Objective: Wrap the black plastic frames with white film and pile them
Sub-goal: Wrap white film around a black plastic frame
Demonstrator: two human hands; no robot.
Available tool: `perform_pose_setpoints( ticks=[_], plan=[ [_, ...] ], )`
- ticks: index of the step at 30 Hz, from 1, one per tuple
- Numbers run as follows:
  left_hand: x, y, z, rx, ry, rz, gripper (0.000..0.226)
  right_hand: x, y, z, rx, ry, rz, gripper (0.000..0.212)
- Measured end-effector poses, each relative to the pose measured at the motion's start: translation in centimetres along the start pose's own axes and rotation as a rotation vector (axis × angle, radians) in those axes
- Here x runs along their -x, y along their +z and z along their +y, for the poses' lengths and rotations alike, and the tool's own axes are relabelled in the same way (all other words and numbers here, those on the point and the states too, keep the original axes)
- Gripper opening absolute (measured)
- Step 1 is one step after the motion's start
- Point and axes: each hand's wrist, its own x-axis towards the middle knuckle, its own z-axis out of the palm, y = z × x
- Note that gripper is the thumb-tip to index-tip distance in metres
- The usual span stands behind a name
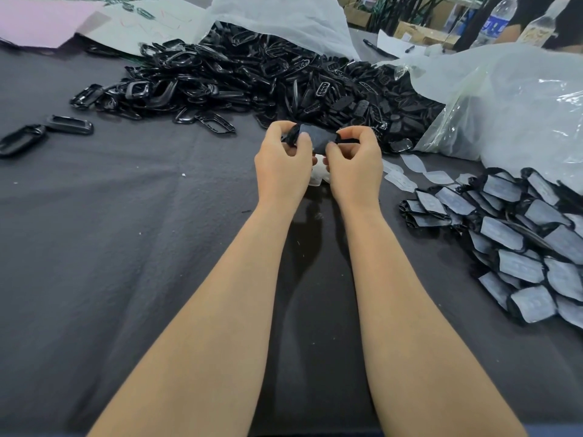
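— Above the middle of the table [126, 247], your left hand [282, 156] and right hand [355, 156] both pinch one black frame [318, 138]. Fingers curl round its two ends, and it is held up off the cloth. Its face looks greyish, so film may already be on it.
— How will it handle?
— Light, stiff, thin-rimmed and probably a bit slick. Take it by the short ends, as you do now. The film [318, 176] under your hands looks limp. I'd guess it creases easily, so lift it by an edge.
— Counts?
— One frame in hand and one film piece below your hands. More film pieces [410, 167] lie just right, maybe five, but they overlap. Two loose frames [67, 124] sit far left. The unwrapped heap [252, 86] beyond your hands is too many to count. The wrapped pile [520, 241] at right is dozens, no exact count. Two clear bags [520, 99] and two bottles [500, 23] are at the back.
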Motion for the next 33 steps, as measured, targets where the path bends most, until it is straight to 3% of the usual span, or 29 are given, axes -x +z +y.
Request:
perform_pose_setpoints(
  ticks=[16,24,29,33],
  plan=[
    [-0.1,-0.5,0.1,0.008,-0.017,0.026,0.022,-0.2,-0.2,-0.2,0.000,0.008,-0.007,0.011],
    [0.6,0.4,1.4,0.047,0.060,0.002,0.011,-0.3,-1.8,-1.0,0.028,-0.061,0.008,0.012],
    [2.2,4.4,2.6,-0.007,0.087,-0.109,0.018,-0.6,-6.6,0.1,0.085,0.001,0.145,0.010],
    [3.7,9.2,2.8,-0.226,0.112,-0.286,0.018,-0.5,-11.4,1.7,0.280,0.042,0.369,0.006]
  ],
)
